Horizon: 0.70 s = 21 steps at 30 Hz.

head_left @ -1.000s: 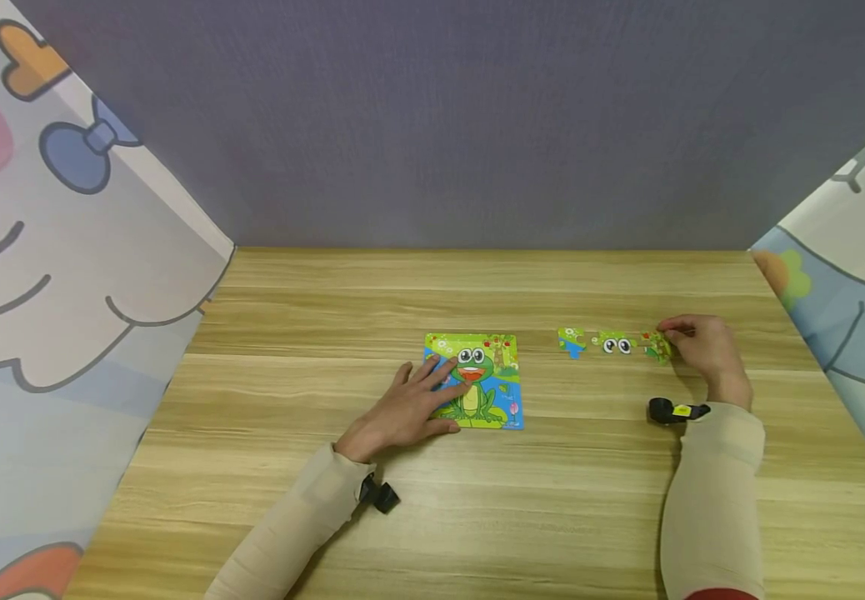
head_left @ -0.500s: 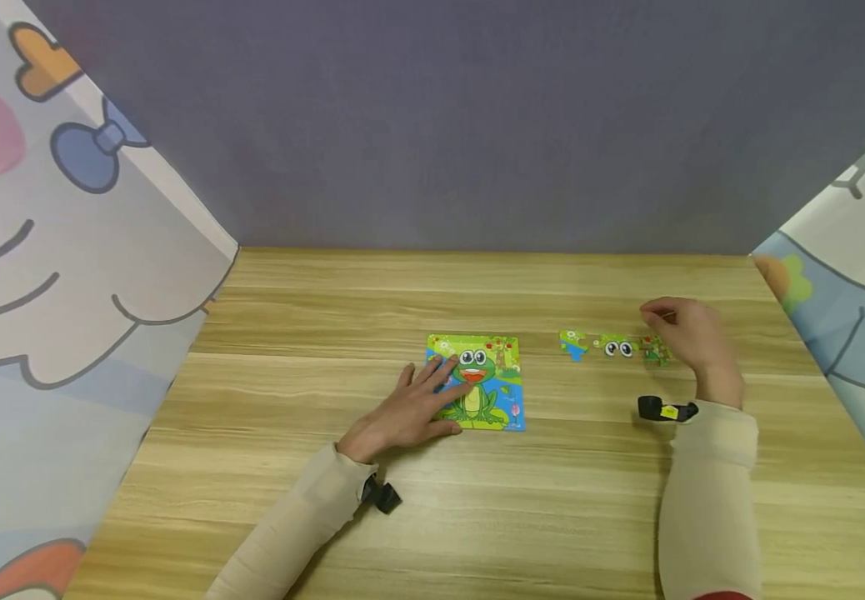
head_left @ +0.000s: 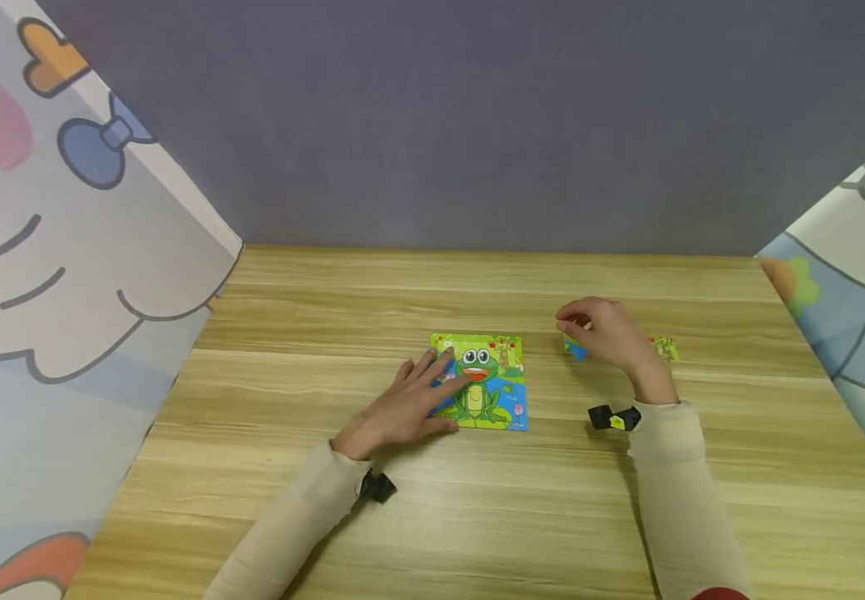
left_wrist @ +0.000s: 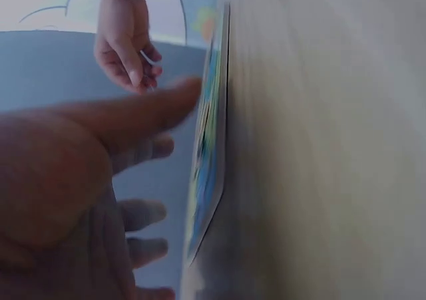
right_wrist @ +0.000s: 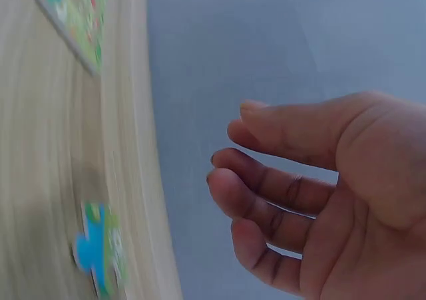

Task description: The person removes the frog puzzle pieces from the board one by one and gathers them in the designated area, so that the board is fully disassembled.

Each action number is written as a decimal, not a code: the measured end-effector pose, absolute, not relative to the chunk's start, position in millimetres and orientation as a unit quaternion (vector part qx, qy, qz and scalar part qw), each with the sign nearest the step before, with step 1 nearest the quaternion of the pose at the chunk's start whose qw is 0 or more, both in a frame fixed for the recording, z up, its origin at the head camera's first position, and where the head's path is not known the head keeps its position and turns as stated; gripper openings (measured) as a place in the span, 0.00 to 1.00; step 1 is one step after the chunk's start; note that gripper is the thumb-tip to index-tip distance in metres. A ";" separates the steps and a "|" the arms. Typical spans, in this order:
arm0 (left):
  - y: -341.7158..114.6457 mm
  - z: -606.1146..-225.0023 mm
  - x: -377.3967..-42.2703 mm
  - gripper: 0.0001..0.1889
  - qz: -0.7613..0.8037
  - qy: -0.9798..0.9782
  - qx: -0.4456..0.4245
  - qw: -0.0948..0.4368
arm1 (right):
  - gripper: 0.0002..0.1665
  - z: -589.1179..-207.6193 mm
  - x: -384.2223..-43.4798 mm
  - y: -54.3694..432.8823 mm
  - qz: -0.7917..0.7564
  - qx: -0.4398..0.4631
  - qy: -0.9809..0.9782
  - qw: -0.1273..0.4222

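- The right hand [head_left: 608,329] is to the right of the frog board [head_left: 494,387], with loosely curled fingers. I see nothing held between them; the thumb and index tips look close together, but whether they touch I cannot tell.
- Compared with one second ago, this hand is no longer at the tree piece [head_left: 667,348], and its place is now closer to the frog board.
- The blue-and-green piece [head_left: 575,350] lies to the right of the board, well apart from it, partly covered by the right hand in the head view.
- The tree piece lies farther to the right of the board, past the hand. What is between these two pieces is hidden.
- For the work, I judge this means a shift from the tree piece toward the blue-and-green piece; both are separate from the board.
- The left hand [head_left: 402,408] has spread, extended fingers over the left part of the board. Its place there is the same as before, and the board lies flat.
- The wooden table [head_left: 537,508] extends around the board, and the grey wall [head_left: 432,125] stands beyond it.
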State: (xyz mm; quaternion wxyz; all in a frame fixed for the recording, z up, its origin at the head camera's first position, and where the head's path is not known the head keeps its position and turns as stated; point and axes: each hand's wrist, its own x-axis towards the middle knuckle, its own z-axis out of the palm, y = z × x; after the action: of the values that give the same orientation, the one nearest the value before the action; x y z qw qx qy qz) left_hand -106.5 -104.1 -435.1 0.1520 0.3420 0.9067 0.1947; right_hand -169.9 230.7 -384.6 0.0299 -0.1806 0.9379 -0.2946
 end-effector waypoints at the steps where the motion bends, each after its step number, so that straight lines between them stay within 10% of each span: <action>1: -104.9 -433.6 -106.7 0.37 0.195 0.908 0.339 0.151 | 0.15 -384.8 -169.5 225.7 -0.297 -0.190 0.935 0.031; 21: -121.3 -424.8 -89.3 0.36 0.191 0.907 0.334 0.174 | 0.08 -415.2 -148.3 119.8 -0.330 -0.333 0.880 0.078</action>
State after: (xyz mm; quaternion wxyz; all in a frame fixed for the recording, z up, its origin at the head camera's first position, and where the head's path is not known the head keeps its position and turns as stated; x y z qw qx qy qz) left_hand -89.3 -121.3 -424.8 0.1738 0.3338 0.9066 0.1908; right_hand -148.3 119.8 -415.2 0.0783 -0.3331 0.8799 -0.3296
